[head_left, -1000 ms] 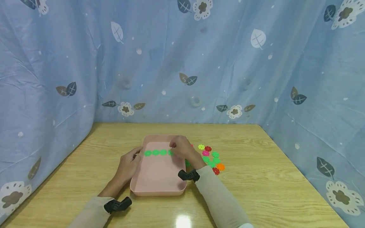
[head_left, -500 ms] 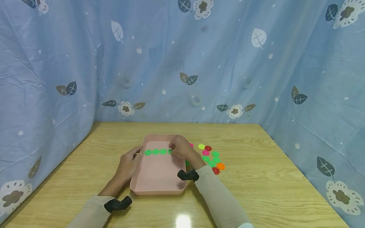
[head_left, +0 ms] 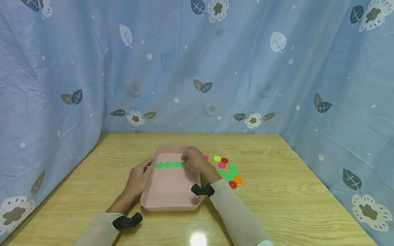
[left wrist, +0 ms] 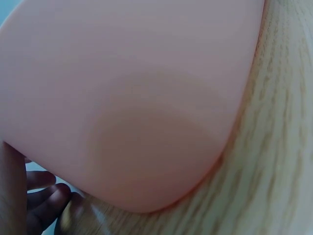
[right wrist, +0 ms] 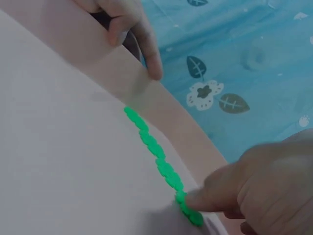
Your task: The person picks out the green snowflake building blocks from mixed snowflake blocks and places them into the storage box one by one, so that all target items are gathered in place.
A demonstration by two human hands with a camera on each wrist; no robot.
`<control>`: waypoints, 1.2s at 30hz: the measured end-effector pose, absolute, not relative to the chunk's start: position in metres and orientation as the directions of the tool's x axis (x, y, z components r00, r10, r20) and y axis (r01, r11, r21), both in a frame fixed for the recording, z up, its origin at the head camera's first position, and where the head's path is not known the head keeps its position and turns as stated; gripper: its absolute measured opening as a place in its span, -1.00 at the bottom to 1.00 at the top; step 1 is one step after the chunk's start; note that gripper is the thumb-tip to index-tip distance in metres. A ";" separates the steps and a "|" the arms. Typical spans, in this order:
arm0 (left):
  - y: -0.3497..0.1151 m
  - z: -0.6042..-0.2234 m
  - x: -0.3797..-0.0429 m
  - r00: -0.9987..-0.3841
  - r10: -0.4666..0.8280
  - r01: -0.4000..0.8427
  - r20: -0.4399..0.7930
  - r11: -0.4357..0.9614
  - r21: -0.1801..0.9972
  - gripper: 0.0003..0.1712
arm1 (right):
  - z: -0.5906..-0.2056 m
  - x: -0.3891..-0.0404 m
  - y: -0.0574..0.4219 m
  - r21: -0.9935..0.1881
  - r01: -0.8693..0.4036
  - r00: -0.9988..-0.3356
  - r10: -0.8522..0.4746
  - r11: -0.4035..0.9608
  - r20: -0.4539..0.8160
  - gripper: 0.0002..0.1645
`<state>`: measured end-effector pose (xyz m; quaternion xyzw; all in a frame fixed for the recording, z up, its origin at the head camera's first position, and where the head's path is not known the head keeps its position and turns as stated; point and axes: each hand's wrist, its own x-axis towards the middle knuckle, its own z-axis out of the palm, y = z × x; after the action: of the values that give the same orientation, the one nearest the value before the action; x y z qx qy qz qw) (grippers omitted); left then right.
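Observation:
A pink tray (head_left: 172, 207) stands on the table, with a row of green flower-shaped plastic discs (head_left: 167, 164) across its floor. My left hand (head_left: 138, 176) holds the tray's left side, with a finger and thumb at the rim in the right wrist view. My right hand (head_left: 195, 160) is over the tray's right part. One of its fingertips presses on the disc at the row's right end (right wrist: 193, 215), which lies flat on the tray floor. The discs to its left stand close together in line. The other right fingers are mostly hidden.
Loose flower discs in green, red, pink, yellow and orange, among them an orange one (head_left: 238, 180), lie on the wooden table (head_left: 277, 198) right of the tray. A blue patterned curtain (head_left: 172, 68) surrounds the table at the back and both sides.
My right hand has shifted slightly left, and the disc under its fingertip sits a little nearer the others. The left hand and the tray stay in place.

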<state>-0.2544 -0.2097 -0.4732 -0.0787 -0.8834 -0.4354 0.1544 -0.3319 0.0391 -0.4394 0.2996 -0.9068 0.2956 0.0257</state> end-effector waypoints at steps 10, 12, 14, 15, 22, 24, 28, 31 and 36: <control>-0.206 -0.477 -0.255 -0.945 0.034 0.288 0.327 0.561 0.776 -0.50 | -0.426 -0.327 0.058 -0.636 -0.511 -0.841 -0.491 0.578 0.228 -0.72; -0.205 -0.477 -0.256 -0.947 0.033 0.283 0.320 0.558 0.780 -0.49 | -0.423 -0.326 0.063 -0.631 -0.503 -0.847 -0.484 0.590 0.222 -0.72; -0.205 -0.477 -0.255 -0.948 0.027 0.276 0.317 0.565 0.778 -0.50 | -0.418 -0.326 0.066 -0.636 -0.484 -0.856 -0.476 0.600 0.202 -0.71; -0.205 -0.477 -0.255 -0.948 0.022 0.272 0.317 0.569 0.776 -0.50 | -0.416 -0.326 0.068 -0.639 -0.474 -0.861 -0.472 0.606 0.191 -0.70; -0.209 -0.471 -0.253 -0.946 0.003 0.264 0.325 0.589 0.764 -0.50 | -0.397 -0.334 0.083 -0.558 -0.531 -0.829 -0.527 0.638 0.188 -0.68; -0.209 -0.470 -0.253 -0.947 0.000 0.260 0.322 0.591 0.764 -0.50 | -0.397 -0.336 0.090 -0.517 -0.556 -0.814 -0.550 0.650 0.184 -0.68; -0.211 -0.470 -0.253 -0.948 0.003 0.261 0.319 0.585 0.768 -0.50 | -0.401 -0.338 0.105 -0.479 -0.564 -0.807 -0.572 0.673 0.146 -0.67; -0.212 -0.471 -0.253 -0.949 0.007 0.262 0.316 0.575 0.775 -0.50 | -0.405 -0.337 0.117 -0.443 -0.572 -0.799 -0.590 0.690 0.113 -0.68; -0.210 -0.473 -0.252 -0.949 0.014 0.267 0.316 0.569 0.778 -0.51 | -0.411 -0.331 0.132 -0.393 -0.603 -0.772 -0.632 0.694 0.067 -0.69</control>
<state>-0.2525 -0.2103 -0.4729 -0.0802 -0.8747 -0.4574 0.1385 -0.3306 0.1325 -0.4108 0.3358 -0.9197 0.2003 -0.0367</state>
